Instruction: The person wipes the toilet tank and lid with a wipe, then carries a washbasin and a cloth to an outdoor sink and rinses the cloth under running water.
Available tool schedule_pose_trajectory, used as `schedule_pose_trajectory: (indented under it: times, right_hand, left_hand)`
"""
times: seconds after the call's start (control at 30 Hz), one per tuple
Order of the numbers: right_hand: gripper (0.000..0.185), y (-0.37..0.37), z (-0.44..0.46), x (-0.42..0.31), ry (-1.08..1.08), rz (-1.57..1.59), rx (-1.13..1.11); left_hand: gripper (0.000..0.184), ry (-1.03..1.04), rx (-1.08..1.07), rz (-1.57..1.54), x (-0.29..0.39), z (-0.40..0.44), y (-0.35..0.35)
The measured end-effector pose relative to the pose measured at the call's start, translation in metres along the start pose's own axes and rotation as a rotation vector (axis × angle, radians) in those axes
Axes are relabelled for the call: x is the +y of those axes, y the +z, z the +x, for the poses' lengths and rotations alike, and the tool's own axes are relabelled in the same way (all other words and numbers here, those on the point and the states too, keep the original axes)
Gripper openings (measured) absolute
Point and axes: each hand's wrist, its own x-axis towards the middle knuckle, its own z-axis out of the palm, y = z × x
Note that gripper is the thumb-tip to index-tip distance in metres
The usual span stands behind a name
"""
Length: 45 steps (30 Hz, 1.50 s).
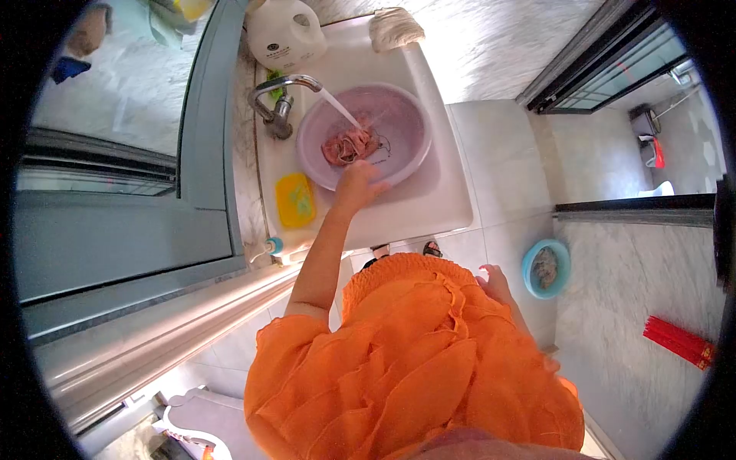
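Water runs from a chrome faucet (pixel 285 103) into a pale purple basin (pixel 414 126) standing in the white sink. A wet pinkish-red cloth item (pixel 349 146) with thin cords or straps lies bunched in the basin under the stream. My left hand (pixel 359 185) reaches over the near rim, its thumb apart from the fingers and its fingertips close to the cloth; whether they touch it is unclear. My right hand (pixel 494 282) hangs beside my orange clothing, fingers loosely apart, away from the sink and holding nothing visible.
A yellow soap dish (pixel 295 201) lies left of the basin. Behind the faucet stands a white jug (pixel 284 34); a beige cloth (pixel 395 29) rests on the sink's far corner. On the floor at right is a blue basin (pixel 562 264) holding greyish cloth.
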Motion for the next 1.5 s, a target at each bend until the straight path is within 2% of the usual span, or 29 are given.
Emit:
schedule_pose_trajectory:
  times: [0.1,0.17,0.23,0.27,0.33,0.37,0.47,0.53,0.57,0.6,0.67,0.73,0.77,0.83,0.97,1.07,1.13,1.2,1.27,1.37,1.47,1.5]
  right_hand:
    - [0.024,-0.022,0.012,-0.042,0.15,0.013,-0.051]
    - [0.024,-0.025,0.02,-0.042,0.209,0.107,-0.07]
    - [0.026,-0.015,0.03,-0.018,0.2,0.276,-0.071]
    - [0.028,-0.014,0.027,-0.02,0.123,0.284,-0.007]
    - [0.032,-0.009,0.019,-0.026,-0.033,0.299,0.113]
    - [0.034,-0.007,0.018,-0.024,-0.023,0.291,0.064]
    - [0.038,0.002,0.023,-0.012,-0.008,0.251,-0.085]
    - [0.037,0.007,0.027,-0.003,-0.009,0.207,-0.188]
    - [0.037,0.021,0.032,0.013,0.012,0.308,-0.183]
    - [0.038,0.042,0.038,0.038,0.034,0.409,-0.177]
    - [0.037,0.04,0.038,0.037,0.019,0.359,-0.19]
    - [0.036,-0.004,0.026,-0.016,-0.057,0.057,-0.228]
    - [0.036,-0.004,0.027,-0.013,-0.055,0.054,-0.22]
    - [0.035,-0.001,0.026,-0.003,-0.044,0.049,-0.203]
    - [0.034,-0.01,0.016,-0.01,-0.021,-0.025,-0.181]
    - [0.034,-0.005,0.01,-0.006,-0.002,-0.014,-0.158]
    - [0.034,0.001,0.003,-0.002,0.017,0.071,-0.119]
    - [0.034,0.008,-0.005,0.005,0.023,0.074,-0.098]
    - [0.033,0.009,-0.007,0.011,0.033,0.094,-0.094]
    - [0.033,0.01,-0.016,0.01,0.057,0.124,-0.133]
    - [0.033,0.001,-0.011,0.0,0.055,0.089,-0.15]
    - [0.033,-0.001,-0.008,-0.005,0.05,0.08,-0.141]
  left_hand:
    - [0.041,-0.026,0.073,-0.001,0.023,0.0,-0.018]
    - [0.04,-0.028,0.078,-0.013,0.032,-0.001,-0.027]
    - [0.039,-0.241,0.158,-0.893,0.014,0.008,-0.004]
    - [0.039,-0.346,0.192,-1.334,0.008,0.01,0.005]
    - [0.041,-0.319,0.155,-1.912,0.033,0.001,-0.033]
    - [0.043,-0.287,0.134,-2.198,0.041,-0.001,-0.048]
    - [0.048,-0.269,0.16,-2.268,0.036,-0.003,-0.05]
    - [0.043,-0.284,0.186,-2.283,0.037,-0.005,-0.051]
    - [0.041,-0.29,0.195,-2.29,0.036,-0.004,-0.051]
    - [0.039,-0.339,0.259,-2.209,0.027,-0.003,-0.045]
    - [0.034,-0.433,0.377,-2.043,-0.009,0.002,-0.024]
    - [0.032,-0.594,0.486,-1.704,-0.032,0.006,-0.012]
    - [0.031,-0.662,0.532,-1.531,-0.037,0.011,-0.013]
    - [0.033,-0.664,0.367,-1.082,-0.051,0.021,-0.019]
    - [0.031,-0.589,0.086,-0.32,-0.047,0.06,-0.026]
    - [0.029,-0.418,0.121,0.203,-0.069,0.084,0.003]
    - [0.027,-0.297,0.217,0.361,-0.135,0.099,0.063]
    - [0.024,-0.302,0.195,0.337,-0.13,0.108,0.065]
    - [0.023,-0.432,0.052,0.137,-0.123,0.116,0.06]
    - [0.021,-0.783,0.097,-0.974,-0.13,0.136,0.048]
    - [0.017,-0.756,0.497,-1.467,-0.071,0.12,0.011]
    - [0.016,-0.781,0.517,-1.467,-0.071,0.116,0.009]
